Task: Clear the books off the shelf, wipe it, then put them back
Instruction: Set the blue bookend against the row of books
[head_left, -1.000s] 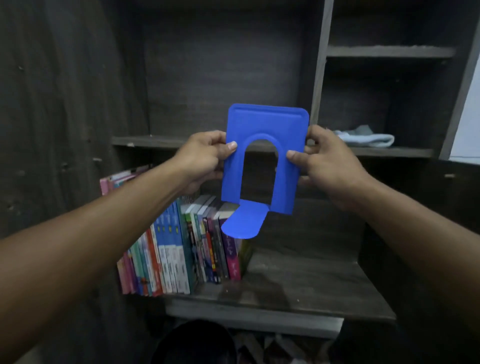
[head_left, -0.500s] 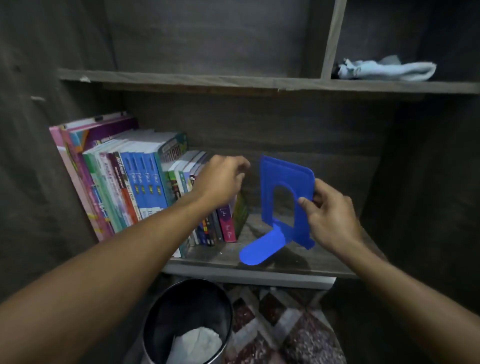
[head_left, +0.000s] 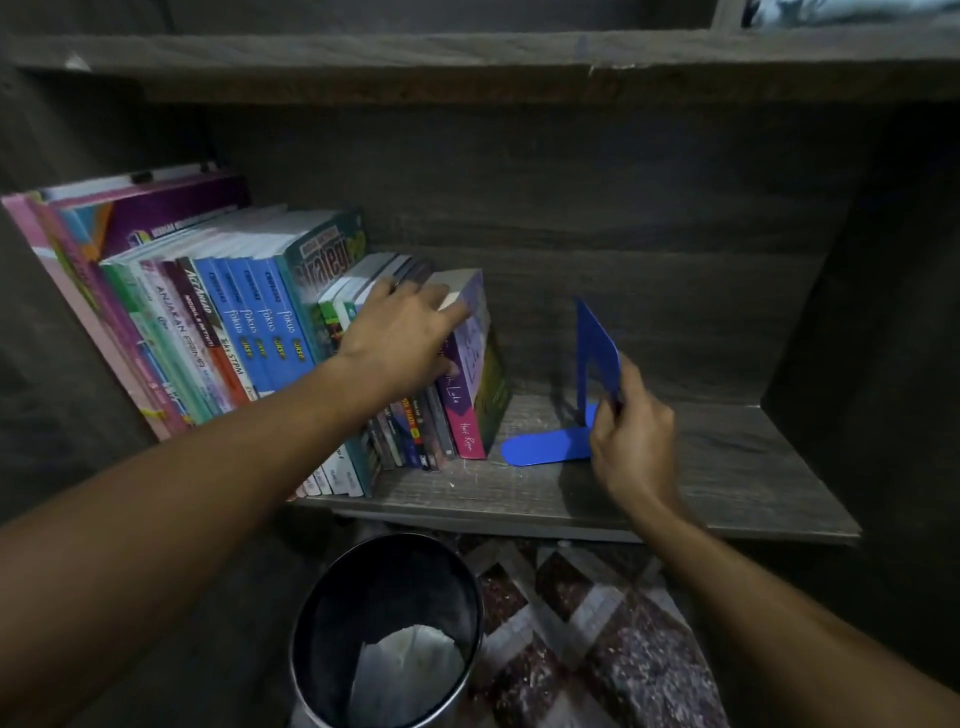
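Pressing on the books (head_left: 291, 332) with the left hand (head_left: 400, 340), fingers spread across the tops of the rightmost few, clamped round none. Pinching the near edge of the upright blue bookend (head_left: 597, 348) with the right hand (head_left: 631, 441), hands apart. Standing in a row on the left half of the shelf (head_left: 727, 467), spines out, apparently returned and awaiting only a brace. Seemingly resting on the bare boards with foot pointed at the row, near the last purple book (head_left: 467, 364) but not touching.

Liable to sag or topple rightward if released before being braced. Liable, too, to jam the foot against the purple book's lower edge rather than slip beneath, shoving the row askew. Risky to push from a pinch on one edge alone: apt to twist or tip over. Worth minding the open bin (head_left: 363, 597) right under the shelf lip, ready to swallow any slipped paperback.
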